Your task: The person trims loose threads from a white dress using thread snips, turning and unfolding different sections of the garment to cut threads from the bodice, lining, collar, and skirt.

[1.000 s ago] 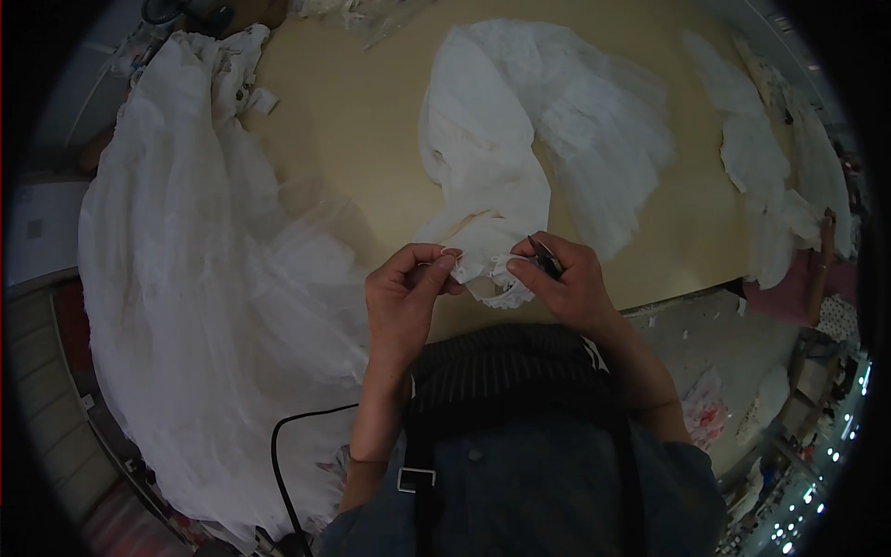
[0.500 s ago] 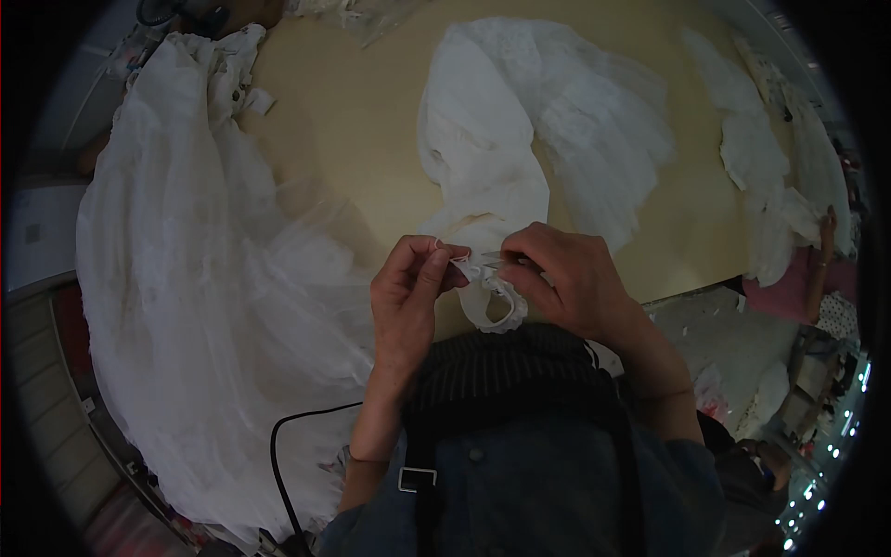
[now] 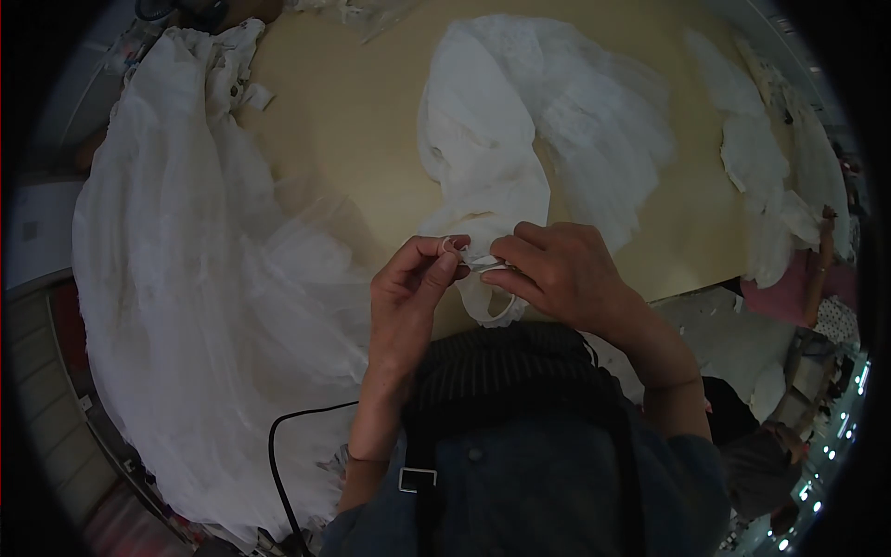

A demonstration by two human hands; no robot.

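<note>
Both my hands meet over a white dress [image 3: 490, 172] at the table's near edge. A looped, ruffled white strap [image 3: 501, 314] hangs below my fingers, close to my body. My left hand [image 3: 413, 278] is closed, pinching the strap's edge between thumb and index finger, with a thin pale loop standing up at the fingertips. My right hand [image 3: 561, 274] is closed around small metal thread snips [image 3: 483, 264], whose tips reach the fabric just beside my left fingertips. The snips' handles are hidden inside the right hand.
A large white tulle gown [image 3: 186, 260] covers the left side and drapes off the table [image 3: 343, 102]. More white garments [image 3: 756, 167] lie at the far right, near another person's arm [image 3: 821, 265]. A black cord [image 3: 276, 455] runs at lower left.
My right hand has come slightly closer to the left, and the snips' spread points are now mostly covered by fingers and fabric. The hanging strap has shifted a little.
</note>
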